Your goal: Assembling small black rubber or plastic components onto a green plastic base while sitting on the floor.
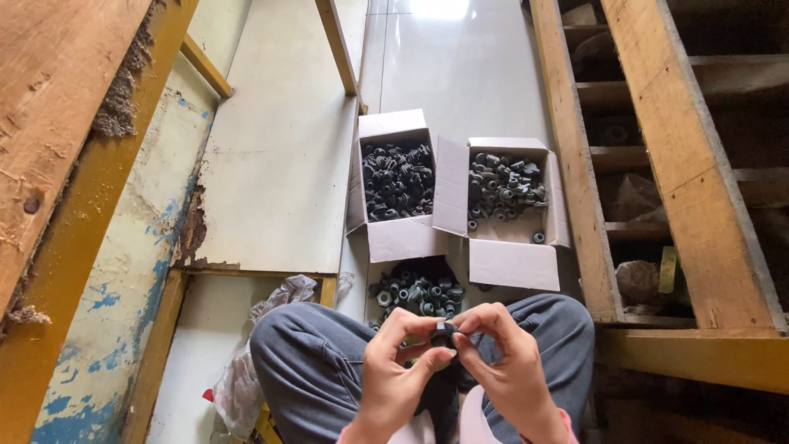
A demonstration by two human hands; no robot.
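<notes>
Rubber part (442, 333), small, black and round, is pinched between the fingertips of the left hand (394, 370) and the right hand (505, 362), above the knees. A pile of parts (415, 292) and two open boxes (394, 181) (505, 193) are seen on the floor ahead. Wooden frames (674, 164) are set close on the right.

A single head-worn camera looks steeply down from the seated person's own eye level, facing forward over grey-trousered knees (329, 362). Both hands sit close at the bottom edge (nearly filling the lower centre), while two open white cardboard boxes (460, 205) lie farther out on the glossy pale tiled floor (460, 74).
</notes>
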